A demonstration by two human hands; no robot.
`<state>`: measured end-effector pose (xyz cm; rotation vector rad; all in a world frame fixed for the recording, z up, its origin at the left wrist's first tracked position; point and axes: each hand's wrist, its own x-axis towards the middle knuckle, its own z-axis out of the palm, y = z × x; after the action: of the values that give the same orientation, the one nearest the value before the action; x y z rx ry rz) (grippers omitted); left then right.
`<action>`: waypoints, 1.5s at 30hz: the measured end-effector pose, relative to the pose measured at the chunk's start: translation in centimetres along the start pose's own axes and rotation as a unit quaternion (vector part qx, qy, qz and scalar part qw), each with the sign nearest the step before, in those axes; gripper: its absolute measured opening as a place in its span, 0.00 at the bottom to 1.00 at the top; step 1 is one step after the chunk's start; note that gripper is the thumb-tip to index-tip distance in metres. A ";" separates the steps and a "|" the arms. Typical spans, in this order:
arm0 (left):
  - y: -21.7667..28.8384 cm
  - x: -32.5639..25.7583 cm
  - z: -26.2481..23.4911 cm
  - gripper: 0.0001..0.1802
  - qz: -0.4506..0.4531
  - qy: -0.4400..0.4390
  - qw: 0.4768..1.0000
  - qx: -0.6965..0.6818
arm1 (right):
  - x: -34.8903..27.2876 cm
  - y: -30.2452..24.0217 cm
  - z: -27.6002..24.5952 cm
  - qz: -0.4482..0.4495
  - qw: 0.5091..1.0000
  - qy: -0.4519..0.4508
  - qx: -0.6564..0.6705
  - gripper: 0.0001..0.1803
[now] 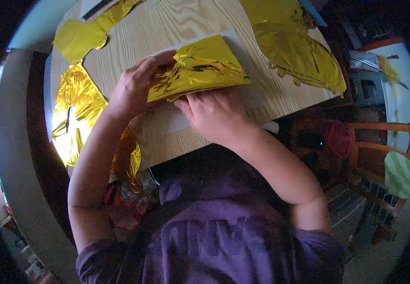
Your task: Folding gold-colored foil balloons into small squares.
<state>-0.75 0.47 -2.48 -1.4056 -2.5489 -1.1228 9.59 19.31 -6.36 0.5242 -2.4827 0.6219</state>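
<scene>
A folded piece of shiny gold foil (200, 68) lies on a white sheet (176, 120) on the light wooden table (167, 28). My left hand (136, 83) grips the foil's left edge, fingers curled over it. At the foil's near edge, my right hand (214, 116) pinches it with the fingertips tucked under the fold. Both forearms come up from the lower part of the picture, above a purple shirt.
More crumpled gold foil lies around: a large piece (299, 47) at the right of the table, one (84, 33) at the far left corner, another (75, 113) hanging off the left edge. A wooden chair (380, 146) stands to the right.
</scene>
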 end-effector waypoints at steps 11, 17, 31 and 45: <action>0.4 -0.4 0.1 0.24 -0.072 -0.016 0.997 -0.018 | -1.0 -1.6 -10.2 0.017 0.970 -0.156 0.187 0.18; -0.2 -0.5 0.3 0.30 -0.036 0.004 0.999 0.013 | 0.1 1.5 -11.3 -0.059 0.997 -0.055 -0.010 0.21; -0.7 -0.3 0.3 0.28 0.010 0.000 0.999 0.031 | 0.6 5.4 -6.8 -0.199 0.973 -0.084 -0.084 0.18; -0.7 0.6 -1.3 0.23 0.119 -0.063 0.987 0.092 | 4.2 6.4 -4.6 0.015 0.986 -0.154 -0.056 0.32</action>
<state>-2.00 -0.13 -1.69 -1.7220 -2.4038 -0.7652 5.05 25.96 -2.48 0.5765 -2.8024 0.4347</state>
